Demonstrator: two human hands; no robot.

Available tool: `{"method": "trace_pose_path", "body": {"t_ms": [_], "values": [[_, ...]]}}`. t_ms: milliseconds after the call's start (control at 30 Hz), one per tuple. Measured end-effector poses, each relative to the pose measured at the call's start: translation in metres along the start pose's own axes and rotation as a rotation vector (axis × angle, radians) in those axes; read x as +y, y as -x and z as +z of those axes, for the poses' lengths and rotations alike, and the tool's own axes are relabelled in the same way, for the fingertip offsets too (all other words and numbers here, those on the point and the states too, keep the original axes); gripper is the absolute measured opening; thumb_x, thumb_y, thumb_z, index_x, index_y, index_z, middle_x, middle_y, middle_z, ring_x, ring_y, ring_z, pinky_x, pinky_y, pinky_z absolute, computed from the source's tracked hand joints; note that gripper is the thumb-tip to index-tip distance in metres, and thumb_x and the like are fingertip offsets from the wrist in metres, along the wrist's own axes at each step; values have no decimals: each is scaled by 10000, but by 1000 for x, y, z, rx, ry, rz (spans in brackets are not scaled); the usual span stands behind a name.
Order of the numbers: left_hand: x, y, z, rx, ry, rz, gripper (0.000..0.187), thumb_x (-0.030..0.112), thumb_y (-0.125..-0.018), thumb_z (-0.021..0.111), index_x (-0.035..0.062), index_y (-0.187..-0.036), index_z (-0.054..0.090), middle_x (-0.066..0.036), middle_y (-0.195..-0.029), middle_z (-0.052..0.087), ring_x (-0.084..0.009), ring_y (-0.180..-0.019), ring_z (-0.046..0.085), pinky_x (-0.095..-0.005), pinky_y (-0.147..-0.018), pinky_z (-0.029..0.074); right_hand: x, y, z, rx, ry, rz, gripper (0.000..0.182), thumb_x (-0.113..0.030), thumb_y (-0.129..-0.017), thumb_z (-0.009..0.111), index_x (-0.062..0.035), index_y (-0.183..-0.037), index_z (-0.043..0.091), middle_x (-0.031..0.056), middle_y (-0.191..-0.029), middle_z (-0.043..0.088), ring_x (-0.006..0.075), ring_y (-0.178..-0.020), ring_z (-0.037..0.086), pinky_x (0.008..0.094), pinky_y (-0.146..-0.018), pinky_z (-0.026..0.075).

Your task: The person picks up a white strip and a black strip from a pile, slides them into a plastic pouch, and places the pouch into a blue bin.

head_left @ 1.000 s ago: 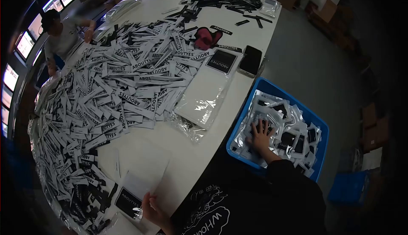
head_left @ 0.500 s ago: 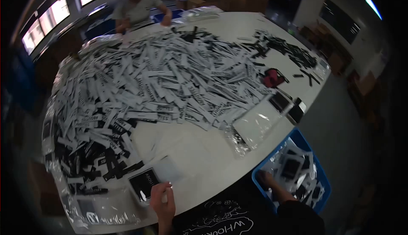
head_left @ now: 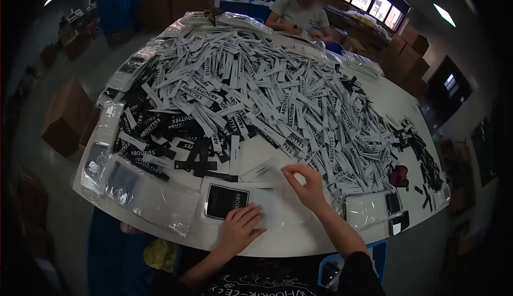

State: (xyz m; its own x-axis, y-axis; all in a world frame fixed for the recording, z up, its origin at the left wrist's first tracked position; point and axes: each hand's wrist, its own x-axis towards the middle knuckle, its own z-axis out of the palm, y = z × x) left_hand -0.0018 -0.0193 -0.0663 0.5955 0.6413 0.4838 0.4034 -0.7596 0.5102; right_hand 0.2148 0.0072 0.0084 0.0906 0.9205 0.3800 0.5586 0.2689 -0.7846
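My left hand (head_left: 243, 229) rests with its fingers stretched over the lower right edge of a black card printed with white letters (head_left: 224, 201), which lies with a clear plastic sleeve on the table. My right hand (head_left: 307, 186) is raised to the right of it, thumb and forefinger pinched together. Whether anything small is between those fingertips I cannot make out. Left of the fingertips lies a pale strip (head_left: 256, 170). Beyond both hands spreads a big heap of white and black strips lettered ABOUTYES (head_left: 267, 93).
Clear plastic bags (head_left: 155, 194) lie at the left front, and another clear pack (head_left: 368, 210) at the right. A red-and-black object (head_left: 398, 176) sits near black strips (head_left: 427, 162). Below the table edge stands a blue bin (head_left: 379, 258). Another person (head_left: 302, 15) works across the table.
My right hand has come up from the blue bin to above the table. My left hand now lies flatter on the card. The view has turned to the left.
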Motion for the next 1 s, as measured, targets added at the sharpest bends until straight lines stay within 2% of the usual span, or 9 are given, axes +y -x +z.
{"method": "trace_pose_path", "body": {"t_ms": [100,267,500,600,667,733,800,867,1000], "values": [[-1,1,-1,27,-2,-5,375,264,-709,684,97,-1030,587,-35,-1170,548,-190,-1133,475,-342,-903,352,53,-82,54,123,384,-209,375,-55,-692,657,9,-1043,538,129,-1076,551,265,-982,533,336,-830,436],[-1,3,-1,24,32,-1,365,264,-706,688,97,-1015,589,-32,-1181,540,-187,-1136,470,-335,-902,355,98,-114,89,155,751,-423,440,-49,-604,641,14,-1027,539,129,-1023,544,307,-995,489,370,-844,427],[0,-1,-4,11,54,9,369,257,-697,691,98,-1013,589,-31,-1170,544,-194,-1124,476,-343,-901,355,89,-55,54,-23,490,-251,219,-58,-640,632,-19,-854,599,110,-846,586,299,-845,541,362,-736,453],[1,0,-5,11,37,5,371,252,-694,694,97,-1013,588,-30,-1163,547,-196,-1119,479,-344,-898,357,85,-58,37,-133,535,-21,181,-53,-668,621,-27,-846,605,125,-799,588,312,-783,552,356,-693,441],[0,-1,-4,20,37,5,373,248,-691,696,95,-1014,587,-31,-1160,548,-197,-1116,482,-344,-895,358,83,-61,38,-24,402,-32,196,-55,-681,617,-40,-876,608,142,-777,586,320,-750,558,357,-668,424],[1,-1,-5,24,31,2,375,244,-689,698,96,-1014,586,-31,-1161,548,-197,-1116,482,-344,-895,358,64,-63,38,-131,284,-56,249,-71,-680,624,-53,-928,608,120,-844,603,308,-795,561,361,-685,447],[3,-1,-4,26,27,-2,377,240,-686,700,96,-1015,586,-31,-1161,548,-196,-1117,482,-343,-894,358,71,-58,51,-268,533,-322,318,-84,-665,634,-59,-980,599,87,-893,608,293,-841,559,371,-703,472],[2,0,-4,17,24,-7,382,235,-681,705,97,-1018,586,-32,-1166,546,-196,-1119,481,-341,-897,354,77,-61,58,-247,670,-347,337,-124,-653,643,-52,-977,589,76,-922,597,286,-880,553,376,-719,489],[2,2,-3,3,7,-2,385,230,-680,708,100,-1021,587,-29,-1168,545,-193,-1121,480,-338,-900,352,67,-77,56,-345,777,-67,308,-175,-647,645,-27,-906,568,140,-870,578,316,-853,555,405,-699,474]]}}
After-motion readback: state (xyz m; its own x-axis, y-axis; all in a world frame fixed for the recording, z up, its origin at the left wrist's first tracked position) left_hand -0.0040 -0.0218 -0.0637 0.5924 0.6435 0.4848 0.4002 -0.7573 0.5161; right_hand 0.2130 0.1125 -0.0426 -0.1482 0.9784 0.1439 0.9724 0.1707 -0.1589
